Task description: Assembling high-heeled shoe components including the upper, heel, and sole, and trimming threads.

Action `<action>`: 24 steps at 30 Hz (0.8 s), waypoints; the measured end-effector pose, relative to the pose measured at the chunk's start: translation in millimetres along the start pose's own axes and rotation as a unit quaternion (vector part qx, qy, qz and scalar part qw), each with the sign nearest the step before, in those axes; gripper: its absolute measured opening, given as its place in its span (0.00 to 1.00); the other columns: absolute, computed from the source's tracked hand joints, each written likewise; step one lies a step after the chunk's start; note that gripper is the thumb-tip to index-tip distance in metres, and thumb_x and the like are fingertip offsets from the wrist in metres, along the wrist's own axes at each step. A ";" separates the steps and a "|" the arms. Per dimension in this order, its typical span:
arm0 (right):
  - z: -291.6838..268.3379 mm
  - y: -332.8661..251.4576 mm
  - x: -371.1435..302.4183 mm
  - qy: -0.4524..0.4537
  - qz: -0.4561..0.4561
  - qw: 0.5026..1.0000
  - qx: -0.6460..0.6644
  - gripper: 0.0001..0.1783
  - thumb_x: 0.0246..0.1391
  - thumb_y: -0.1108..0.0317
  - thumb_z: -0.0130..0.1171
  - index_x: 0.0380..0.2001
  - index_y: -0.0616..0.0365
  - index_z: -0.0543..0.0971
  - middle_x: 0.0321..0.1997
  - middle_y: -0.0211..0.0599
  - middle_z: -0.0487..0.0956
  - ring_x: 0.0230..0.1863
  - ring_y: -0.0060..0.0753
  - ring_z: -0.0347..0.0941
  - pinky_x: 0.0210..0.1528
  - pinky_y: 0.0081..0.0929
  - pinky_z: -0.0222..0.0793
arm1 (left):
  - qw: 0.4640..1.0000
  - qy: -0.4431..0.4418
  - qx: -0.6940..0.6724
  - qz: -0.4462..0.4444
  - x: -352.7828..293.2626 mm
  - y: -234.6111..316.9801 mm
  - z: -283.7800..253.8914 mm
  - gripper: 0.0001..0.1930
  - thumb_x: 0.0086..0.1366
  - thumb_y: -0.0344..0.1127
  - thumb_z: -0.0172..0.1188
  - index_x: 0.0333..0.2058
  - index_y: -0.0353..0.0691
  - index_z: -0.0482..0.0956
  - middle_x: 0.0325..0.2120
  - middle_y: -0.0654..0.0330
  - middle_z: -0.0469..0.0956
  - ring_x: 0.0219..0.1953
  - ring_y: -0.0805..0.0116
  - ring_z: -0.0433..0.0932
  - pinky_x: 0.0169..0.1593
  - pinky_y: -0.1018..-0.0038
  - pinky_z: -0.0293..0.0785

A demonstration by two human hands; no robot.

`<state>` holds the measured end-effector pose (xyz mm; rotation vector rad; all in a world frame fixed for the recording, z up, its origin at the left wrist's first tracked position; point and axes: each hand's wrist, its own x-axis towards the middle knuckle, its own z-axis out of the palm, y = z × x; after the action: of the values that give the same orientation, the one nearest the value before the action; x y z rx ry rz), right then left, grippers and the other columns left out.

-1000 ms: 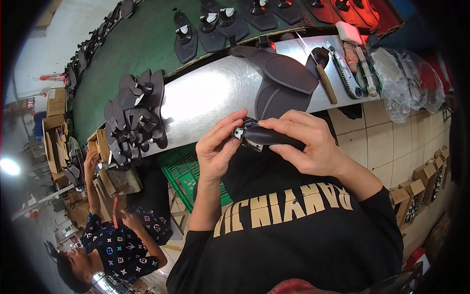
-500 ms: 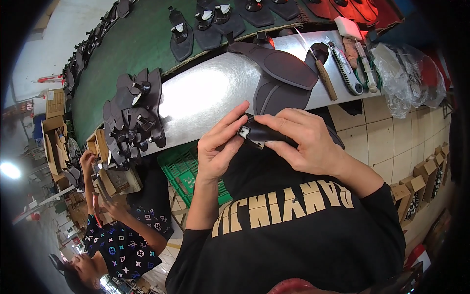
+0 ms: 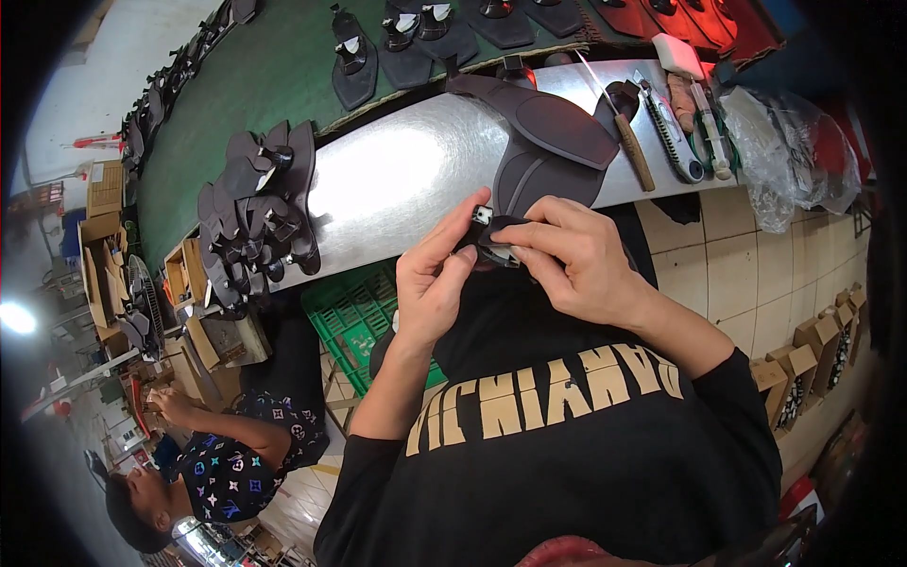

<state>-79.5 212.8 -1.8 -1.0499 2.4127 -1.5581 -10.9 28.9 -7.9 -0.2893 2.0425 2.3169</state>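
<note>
In front of my chest, both hands hold a small black heeled shoe sole (image 3: 508,232). A pale, square end with dark marks shows on it near my left fingertips, and a shiny black edge shows below. My left hand (image 3: 434,283) grips the left end between thumb and fingers. My right hand (image 3: 584,260) pinches the right side, thumb below and fingers above. My fingers hide much of its shape. Just beyond my hands, dark flat soles (image 3: 557,128) lie overlapped on the metal bench top (image 3: 402,156).
A pile of heeled soles (image 3: 253,213) sits at the bench's left end. To the right lie a wooden-handled awl (image 3: 635,151), a utility knife (image 3: 673,132), a syringe (image 3: 713,132) and a plastic bag (image 3: 789,151). A green crate (image 3: 354,331) stands below. A co-worker (image 3: 231,454) is at left.
The sole has turned in my hands, its pale end now tipped up and farther from me. My right fingers have drawn closer together on it. The co-worker's raised hand has come down.
</note>
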 end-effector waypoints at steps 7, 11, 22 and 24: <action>-3.4 2.4 1.9 -0.058 -0.059 0.994 -0.077 0.11 0.45 0.72 0.62 0.36 0.55 0.83 0.30 0.36 0.72 0.33 0.39 0.72 0.33 0.34 0.69 | 0.995 -0.001 -0.082 -0.060 -1.0 -1.5 -6.6 0.25 0.61 0.17 0.43 0.57 0.35 0.72 0.58 0.52 0.70 0.50 0.68 0.77 0.43 0.77 0.81; -10.2 1.6 2.9 -0.121 -0.033 0.991 -0.048 0.13 0.45 0.72 0.62 0.38 0.56 0.83 0.32 0.38 0.72 0.37 0.40 0.72 0.37 0.35 0.69 | 0.984 0.001 -0.124 -0.128 1.2 -1.6 -10.3 0.23 0.61 0.18 0.46 0.55 0.33 0.73 0.53 0.52 0.74 0.45 0.70 0.79 0.43 0.77 0.81; -12.1 4.2 0.2 -0.169 0.036 0.984 0.034 0.18 0.39 0.70 0.67 0.38 0.56 0.78 0.34 0.36 0.73 0.39 0.41 0.73 0.39 0.33 0.68 | 0.987 0.015 -0.096 -0.126 4.0 -5.5 -2.1 0.22 0.58 0.17 0.51 0.53 0.32 0.75 0.47 0.56 0.79 0.40 0.76 0.80 0.39 0.81 0.80; -8.6 3.2 -1.7 -0.157 0.050 0.985 0.043 0.19 0.36 0.72 0.69 0.36 0.57 0.78 0.35 0.36 0.73 0.38 0.40 0.74 0.39 0.31 0.68 | 0.988 0.016 -0.089 -0.124 4.2 -6.4 -1.6 0.22 0.58 0.17 0.50 0.52 0.31 0.76 0.47 0.56 0.79 0.40 0.76 0.79 0.39 0.82 0.80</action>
<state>-83.4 221.2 -0.8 -1.0489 2.1341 -1.3372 -13.9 27.8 -15.0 -0.5545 1.7005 2.3522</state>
